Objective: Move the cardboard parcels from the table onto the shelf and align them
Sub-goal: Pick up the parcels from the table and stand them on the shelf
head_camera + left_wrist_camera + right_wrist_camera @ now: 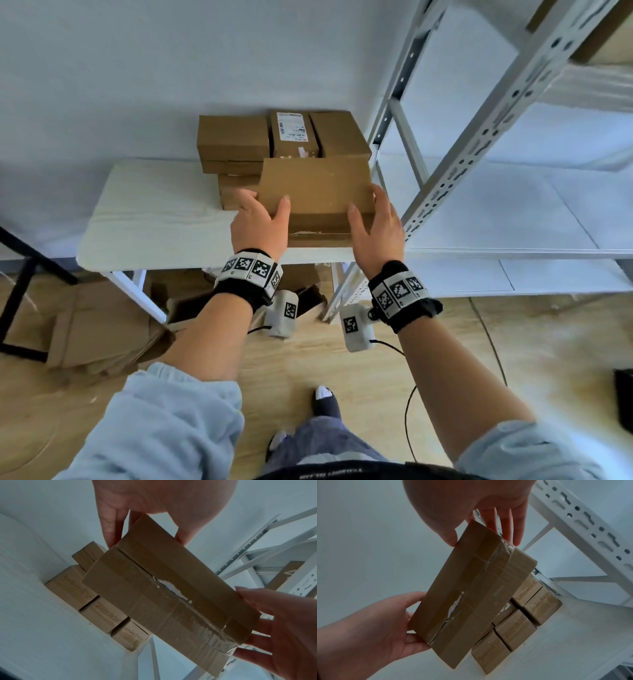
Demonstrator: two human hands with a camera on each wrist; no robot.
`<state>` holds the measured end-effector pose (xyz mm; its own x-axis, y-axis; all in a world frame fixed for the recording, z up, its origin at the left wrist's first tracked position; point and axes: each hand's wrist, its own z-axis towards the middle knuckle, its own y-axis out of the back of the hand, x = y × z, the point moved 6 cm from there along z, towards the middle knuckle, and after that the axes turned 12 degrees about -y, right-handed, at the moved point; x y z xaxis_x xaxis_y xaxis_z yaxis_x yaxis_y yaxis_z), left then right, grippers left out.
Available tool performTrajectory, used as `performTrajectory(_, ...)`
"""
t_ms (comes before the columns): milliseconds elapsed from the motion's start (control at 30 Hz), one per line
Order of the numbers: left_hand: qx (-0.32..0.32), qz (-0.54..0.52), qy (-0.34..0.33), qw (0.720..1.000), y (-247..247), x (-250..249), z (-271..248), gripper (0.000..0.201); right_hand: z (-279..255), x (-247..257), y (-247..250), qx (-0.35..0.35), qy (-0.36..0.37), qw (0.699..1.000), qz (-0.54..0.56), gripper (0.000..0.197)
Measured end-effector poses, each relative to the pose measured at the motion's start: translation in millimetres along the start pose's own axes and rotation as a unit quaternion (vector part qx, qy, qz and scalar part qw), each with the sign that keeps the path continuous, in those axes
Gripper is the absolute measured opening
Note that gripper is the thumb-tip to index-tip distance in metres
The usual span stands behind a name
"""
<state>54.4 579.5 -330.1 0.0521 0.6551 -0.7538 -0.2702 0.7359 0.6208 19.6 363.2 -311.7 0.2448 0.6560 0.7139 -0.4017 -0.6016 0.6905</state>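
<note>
I hold a flat brown cardboard parcel [317,192] in both hands, lifted off the white table [154,219]. My left hand [263,212] pinches its left end with the thumb on top and the fingers beneath. At the right end my right hand [368,207] grips the same way. Both wrist views show the taped underside of the parcel [168,588] [471,595], with torn tape at its seam. Several more parcels [233,140] are stacked behind it against the wall, their ends bearing handwritten numbers [96,604] [518,626]. The white metal shelf [513,212] stands to the right.
A perforated shelf upright [479,137] slants close beside my right hand. Flattened cardboard [102,329] lies on the wooden floor under and left of the table. A black frame [20,284] stands at far left. A black cable [411,411] runs across the floor.
</note>
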Motion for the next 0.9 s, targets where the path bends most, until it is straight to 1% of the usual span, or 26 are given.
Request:
performTrajectory(133,0.012,-0.015,-0.027,0.999,0.7,-20.7,-8.9,0.053,-12.0,-0.7,16.3,-0.034,-0.005,0.999,-0.010,0.053)
performTrajectory(267,0.014,-0.035,-0.095,0.995,2.2,-51.8,-12.0,0.061,-9.3,-6.6,43.2,-0.060,-0.024,0.998,0.008,0.052)
performTrajectory(400,-0.010,-0.065,-0.182,0.981,-0.1,-92.7,-18.2,0.068,-3.2,-15.3,93.6,-0.113,-0.027,0.992,0.040,0.051)
performTrajectory(467,-0.009,-0.077,-0.203,0.976,-6.5,-115.9,-24.3,0.069,-1.0,-21.1,119.5,-0.142,-0.031,0.989,0.040,0.051)
performTrajectory(567,0.001,-0.064,-0.235,0.970,-17.4,-154.8,-39.5,0.076,1.9,-34.8,156.0,-0.184,-0.037,0.981,0.043,0.052)
performTrajectory(667,0.036,-0.064,-0.271,0.960,-32.0,-194.5,-59.6,0.094,4.5,-54.9,194.0,-0.216,-0.049,0.973,0.061,0.054)
performTrajectory(767,0.105,-0.061,-0.298,0.947,-51.4,-230.3,-80.6,0.121,9.2,-76.3,233.8,-0.238,-0.069,0.965,0.080,0.051)
performTrajectory(800,0.124,-0.057,-0.301,0.944,-58.6,-241.1,-86.7,0.127,11.3,-83.8,247.6,-0.244,-0.074,0.964,0.079,0.048)
performTrajectory(833,0.138,-0.049,-0.304,0.941,-65.1,-252.4,-92.4,0.130,13.5,-91.9,261.6,-0.247,-0.081,0.963,0.073,0.045)
performTrajectory(900,0.145,-0.030,-0.312,0.938,-78.1,-273.7,-102.7,0.128,17.7,-109.1,287.4,-0.245,-0.095,0.963,0.057,0.039)
